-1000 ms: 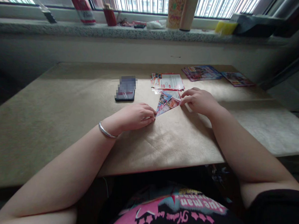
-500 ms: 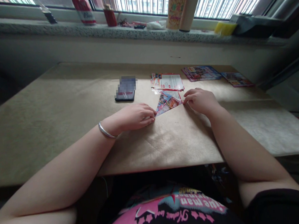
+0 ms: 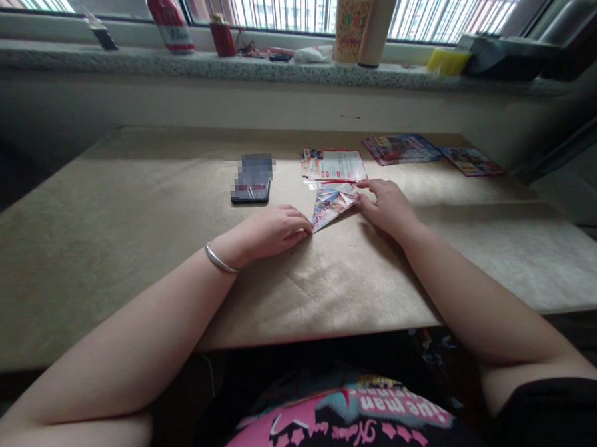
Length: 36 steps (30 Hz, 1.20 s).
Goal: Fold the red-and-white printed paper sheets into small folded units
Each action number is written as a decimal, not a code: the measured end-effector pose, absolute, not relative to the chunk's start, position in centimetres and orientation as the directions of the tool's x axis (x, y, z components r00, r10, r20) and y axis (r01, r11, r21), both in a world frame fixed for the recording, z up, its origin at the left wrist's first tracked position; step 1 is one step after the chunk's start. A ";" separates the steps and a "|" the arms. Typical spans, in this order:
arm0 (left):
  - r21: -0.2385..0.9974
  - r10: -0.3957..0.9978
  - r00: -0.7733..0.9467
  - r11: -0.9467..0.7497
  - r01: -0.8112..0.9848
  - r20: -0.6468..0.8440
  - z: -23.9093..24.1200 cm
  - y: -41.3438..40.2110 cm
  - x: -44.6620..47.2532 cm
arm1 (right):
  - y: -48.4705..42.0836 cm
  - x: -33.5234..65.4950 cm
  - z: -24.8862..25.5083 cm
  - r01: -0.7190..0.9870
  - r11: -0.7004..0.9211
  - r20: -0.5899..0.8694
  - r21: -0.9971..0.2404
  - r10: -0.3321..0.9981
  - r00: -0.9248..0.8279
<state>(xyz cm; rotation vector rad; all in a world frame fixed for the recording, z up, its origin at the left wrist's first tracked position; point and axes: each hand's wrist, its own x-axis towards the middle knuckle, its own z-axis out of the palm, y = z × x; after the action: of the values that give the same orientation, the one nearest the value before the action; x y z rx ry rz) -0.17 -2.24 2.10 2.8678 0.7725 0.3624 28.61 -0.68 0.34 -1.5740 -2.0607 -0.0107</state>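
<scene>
A colourful printed sheet of paper (image 3: 331, 206), folded to a slanted, pointed shape, lies on the table between my hands. My left hand (image 3: 279, 231), with a silver bangle at its wrist, has its fingers closed on the sheet's near left corner. On the other side, the thumb and fingers of my right hand (image 3: 388, 205) pinch the right edge. Just behind the sheet rests a pile of printed sheets (image 3: 343, 164), white with red borders on top.
A dark phone (image 3: 252, 182) lies left of the pile. More colourful printed sheets (image 3: 405, 148) and another small stack (image 3: 471, 160) sit at the back right of the table (image 3: 105, 260). Along the windowsill stand a red bottle (image 3: 170, 23), a red container (image 3: 222, 37) and a patterned cup (image 3: 351, 27).
My right hand has shifted left, and the paper's right side is now lifted or folded inward, its shape narrower. The left hand stays at its corner.
</scene>
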 end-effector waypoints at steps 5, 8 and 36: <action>0.206 0.473 0.846 -0.878 0.432 0.245 1.5 -1.9 -0.1 | -0.5 27.8 -0.6 0.856 0.412 0.322 -0.311 0.893 -0.313; 0.238 0.470 0.841 -0.878 0.415 0.270 1.3 -1.6 -0.1 | -0.3 27.6 -1.0 0.825 0.438 0.319 -0.357 0.887 -0.333; 0.039 0.630 0.760 -0.774 0.633 0.159 0.6 -2.4 0.8 | -1.8 26.9 0.0 0.473 0.374 0.290 -0.798 0.926 -0.243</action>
<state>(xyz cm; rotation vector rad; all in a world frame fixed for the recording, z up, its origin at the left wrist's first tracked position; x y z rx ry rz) 0.75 -2.42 0.63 2.9635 1.0625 0.2584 26.95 -1.76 0.01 -1.2143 -1.8636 0.7422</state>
